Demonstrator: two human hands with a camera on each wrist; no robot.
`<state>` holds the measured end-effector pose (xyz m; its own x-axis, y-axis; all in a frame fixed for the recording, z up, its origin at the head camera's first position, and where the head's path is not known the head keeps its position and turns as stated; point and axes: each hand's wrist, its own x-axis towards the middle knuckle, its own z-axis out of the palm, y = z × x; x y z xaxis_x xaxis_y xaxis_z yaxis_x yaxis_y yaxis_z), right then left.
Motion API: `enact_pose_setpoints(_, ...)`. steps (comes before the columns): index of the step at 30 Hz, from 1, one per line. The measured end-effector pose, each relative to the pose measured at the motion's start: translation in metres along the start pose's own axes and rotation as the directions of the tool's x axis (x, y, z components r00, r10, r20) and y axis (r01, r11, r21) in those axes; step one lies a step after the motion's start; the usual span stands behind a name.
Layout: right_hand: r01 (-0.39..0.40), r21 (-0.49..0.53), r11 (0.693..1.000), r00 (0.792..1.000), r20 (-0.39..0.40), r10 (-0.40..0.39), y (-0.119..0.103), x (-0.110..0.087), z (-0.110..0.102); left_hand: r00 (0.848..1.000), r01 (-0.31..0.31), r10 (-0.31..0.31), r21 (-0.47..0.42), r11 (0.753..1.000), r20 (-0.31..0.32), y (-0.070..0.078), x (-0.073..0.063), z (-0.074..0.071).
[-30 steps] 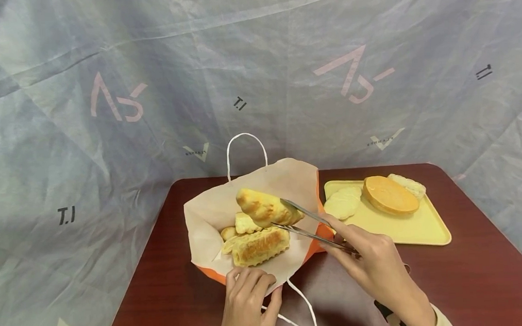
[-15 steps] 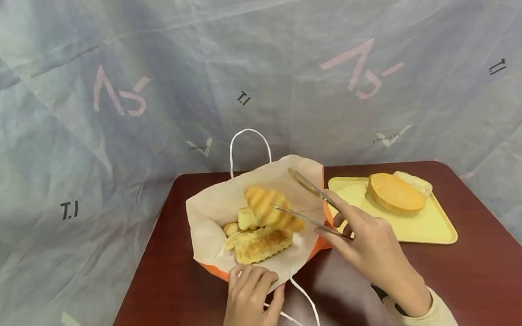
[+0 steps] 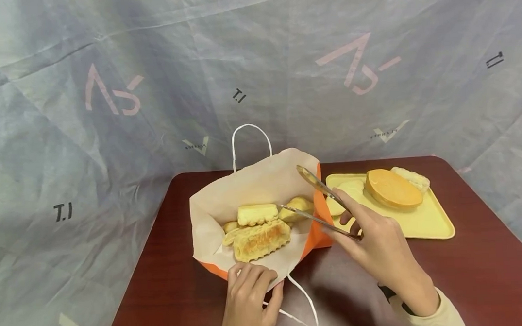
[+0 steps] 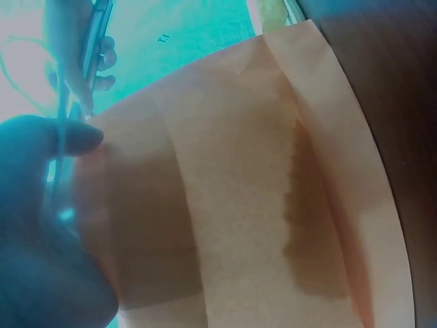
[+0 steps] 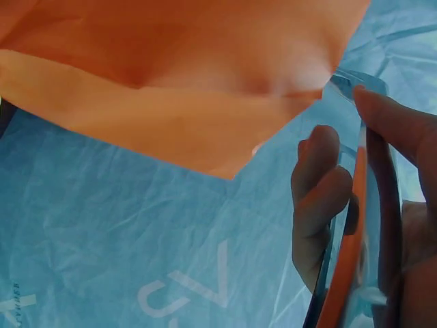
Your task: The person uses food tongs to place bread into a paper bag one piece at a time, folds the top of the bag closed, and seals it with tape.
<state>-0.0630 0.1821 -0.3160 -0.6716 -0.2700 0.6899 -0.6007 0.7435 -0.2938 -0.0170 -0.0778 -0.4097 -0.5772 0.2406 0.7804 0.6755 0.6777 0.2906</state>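
Observation:
A paper bag [image 3: 253,187], white inside and orange outside, lies with its mouth toward me in the head view. My left hand [image 3: 249,297] grips its near rim, thumb outside. My right hand [image 3: 382,245] holds metal tongs [image 3: 321,184] by the bag's right side, their arms spread with nothing between them. Inside the bag are a browned, ridged bread [image 3: 262,241], a pale yellow bread [image 3: 257,214], smaller pieces at the left, and a roll [image 3: 300,207] at the right, partly behind the lower tong arm. In the right wrist view, fingers and thumb wrap the tongs [image 5: 355,239].
A yellow tray [image 3: 425,224] sits right of the bag on the dark red table [image 3: 152,270]. It bears an orange oval bread [image 3: 393,189], a pale roll [image 3: 412,178] and a flat pale bread [image 3: 351,190]. White cord handles [image 3: 250,125] loop from the bag. A grey printed sheet hangs behind.
The roll has left the tongs and dropped into the right side of the bag. The tong arms have spread apart, and the right hand has shifted slightly right. The left hand stays at the rim.

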Motion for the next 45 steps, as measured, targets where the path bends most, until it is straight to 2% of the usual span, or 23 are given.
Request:
enact_pose_setpoints(5, -0.014, 0.031, 0.999, 0.997, -0.071, 0.016, 0.008, -0.003, -0.009, 1.0, 0.002, -0.002, -0.003, 1.0, 0.004, 0.0, 0.0, 0.0)
enact_pose_setpoints(10, -0.078, -0.006, 0.997, 0.986, -0.149, 0.077, 0.023, -0.011, -0.018, 1.0, 0.004, -0.004, -0.006, 1.0, 0.009, 0.0, -0.001, 0.001)
enact_pose_setpoints(14, -0.16, -0.057, 0.986, 0.978, -0.142, 0.15, 0.034, -0.021, -0.025, 1.0, 0.002, -0.002, -0.003, 1.0, 0.012, -0.001, -0.002, 0.001)
enact_pose_setpoints(21, -0.234, -0.113, 0.966, 0.963, -0.16, 0.215, 0.056, -0.029, -0.019, 1.0, 0.024, -0.024, 0.006, 1.0, 0.019, -0.002, -0.004, 0.0)
enact_pose_setpoints(32, -0.311, -0.259, 0.914, 0.95, -0.096, 0.296, 0.099, -0.047, -0.006, 0.999, 0.029, -0.029, -0.002, 1.0, 0.015, -0.002, -0.003, 0.0)
enact_pose_setpoints(41, -0.394, -0.308, 0.866, 0.913, -0.021, 0.408, 0.126, -0.066, -0.001, 1.0, 0.02, -0.02, -0.004, 1.0, 0.013, -0.002, -0.003, 0.001)
enact_pose_setpoints(45, -0.403, -0.316, 0.859, 0.909, -0.033, 0.414, 0.135, -0.074, 0.0, 1.0, 0.019, -0.019, -0.007, 1.0, 0.01, -0.002, -0.004, 0.001)
